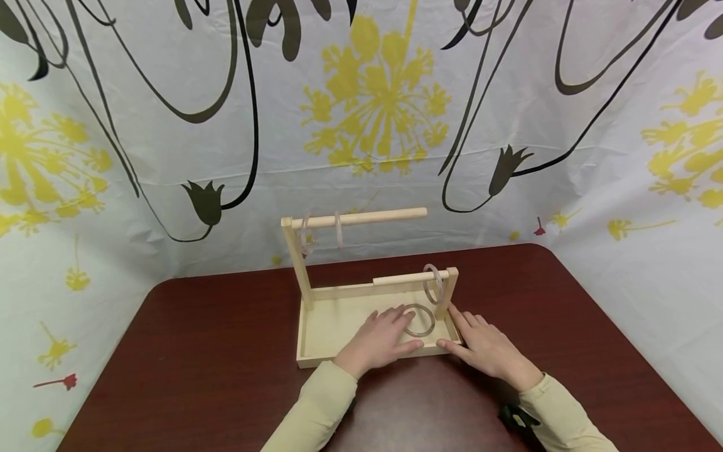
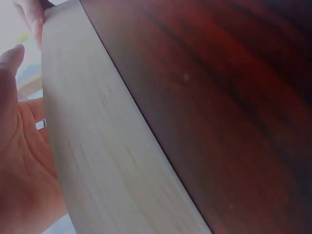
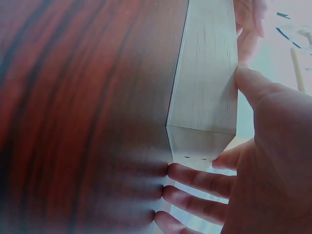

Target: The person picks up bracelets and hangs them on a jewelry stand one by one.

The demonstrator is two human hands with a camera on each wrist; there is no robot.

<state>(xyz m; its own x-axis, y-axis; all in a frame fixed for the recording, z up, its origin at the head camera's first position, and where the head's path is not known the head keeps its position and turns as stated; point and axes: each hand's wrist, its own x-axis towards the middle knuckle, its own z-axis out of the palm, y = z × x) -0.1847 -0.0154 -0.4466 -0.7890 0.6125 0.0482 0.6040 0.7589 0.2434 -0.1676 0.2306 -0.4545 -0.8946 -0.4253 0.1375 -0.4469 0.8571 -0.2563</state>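
A light wooden tray (image 1: 339, 320) with two posts and rods sits on the table. Inside it, toward the right, a translucent ring (image 1: 433, 321) lies flat. My left hand (image 1: 381, 336) reaches over the front wall, palm down, its forefinger over the ring's left edge; whether it presses the ring I cannot tell. At the front right corner rests my right hand (image 1: 488, 345), thumb on the front wall and forefinger along the side. In the right wrist view, this hand's other fingers (image 3: 200, 179) extend past the tray end. Another ring (image 1: 442, 290) hangs on the lower rod (image 1: 398, 279).
Pale rings (image 1: 339, 231) hang toward the post end of the upper rod (image 1: 390, 216), whose right end is free. The dark red table (image 1: 226, 351) extends around the tray. Behind it hangs a patterned white curtain (image 1: 271, 163).
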